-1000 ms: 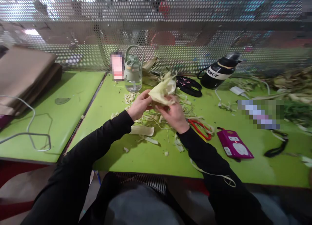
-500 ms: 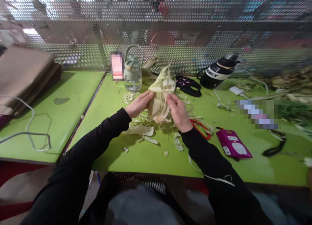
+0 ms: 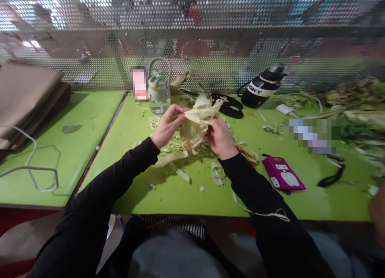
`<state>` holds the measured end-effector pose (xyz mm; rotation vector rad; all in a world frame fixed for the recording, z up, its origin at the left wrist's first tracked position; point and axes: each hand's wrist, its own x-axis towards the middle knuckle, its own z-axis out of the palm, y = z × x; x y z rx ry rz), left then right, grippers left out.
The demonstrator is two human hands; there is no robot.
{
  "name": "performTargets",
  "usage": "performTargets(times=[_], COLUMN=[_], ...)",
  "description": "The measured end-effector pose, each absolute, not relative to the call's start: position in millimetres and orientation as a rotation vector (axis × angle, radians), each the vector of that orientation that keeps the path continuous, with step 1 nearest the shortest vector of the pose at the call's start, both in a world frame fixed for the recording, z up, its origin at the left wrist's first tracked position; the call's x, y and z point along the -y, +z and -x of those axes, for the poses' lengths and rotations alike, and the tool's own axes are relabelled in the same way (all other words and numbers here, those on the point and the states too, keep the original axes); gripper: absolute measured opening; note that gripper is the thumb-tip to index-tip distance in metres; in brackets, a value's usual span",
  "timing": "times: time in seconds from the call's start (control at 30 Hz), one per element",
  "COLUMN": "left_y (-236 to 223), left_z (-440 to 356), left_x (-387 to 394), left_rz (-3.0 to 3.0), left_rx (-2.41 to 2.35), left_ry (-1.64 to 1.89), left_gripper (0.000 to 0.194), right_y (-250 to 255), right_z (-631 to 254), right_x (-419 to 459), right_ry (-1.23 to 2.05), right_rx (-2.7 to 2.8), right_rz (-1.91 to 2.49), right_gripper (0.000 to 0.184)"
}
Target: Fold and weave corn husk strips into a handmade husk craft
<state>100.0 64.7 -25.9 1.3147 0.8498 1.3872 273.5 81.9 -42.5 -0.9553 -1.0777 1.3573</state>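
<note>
A pale yellow corn husk piece (image 3: 195,129), folded and crumpled, is held up over the green table (image 3: 141,193) between both hands. My left hand (image 3: 167,125) pinches its upper left edge between thumb and fingers. On the other side my right hand (image 3: 221,138) grips the right edge, with some of its fingers hidden behind the husk. Husk scraps (image 3: 174,159) and small shreds lie beneath and around the hands. A thin husk strip (image 3: 258,214) hangs against my right sleeve.
Behind the hands stand a clear green bottle (image 3: 160,91) and a tilted black bottle (image 3: 263,87), near a black item (image 3: 230,107). A purple power strip (image 3: 284,175) lies to the right. Brown cardboard (image 3: 27,97) is stacked at left; a perforated metal screen (image 3: 210,57) closes the back.
The husk's top has been folded down towards the front right. My left hand has gone from lying flat along the side to pinching the upper edge; my right fingers have curled in.
</note>
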Motion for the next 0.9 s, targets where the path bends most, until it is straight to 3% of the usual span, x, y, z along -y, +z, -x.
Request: performTargets(times=[0.17,0.33,0.43,0.6,0.77,0.9], left_y=[-21,-26,-25,-21,-24,-19], left_z=[-105,-90,-80,-94,-111,-112], left_x=[-60,-55,-55,-63,-82,-94], left_rz=[-1.186,-1.385,-1.548,-1.952,-2.334,-2.405], left_rx=[-0.979,-0.74,-0.811,-1.386,-1.698,-1.857], left_ry=[1.34,1.175,1.127,0.844,0.579,0.422], left_gripper=[0.008,0.016,0.029,0.061,0.033,0.033], right_y=[-44,-55,-54,-40,-27,-31], right_z=[-270,-293,-309,-301,-290,-289], right_x=[-79,-110,-123,-103,-81,-85], right_ry=[1.271,1.201,1.216,1.088,0.856,0.883], right_rx=[1.171,0.995,0.93,1.111,1.356,1.299], right_rz=[0.978,0.965,0.98,0.873,0.749,0.672], right_gripper=[0.035,0.025,0.023,0.018,0.02,0.023])
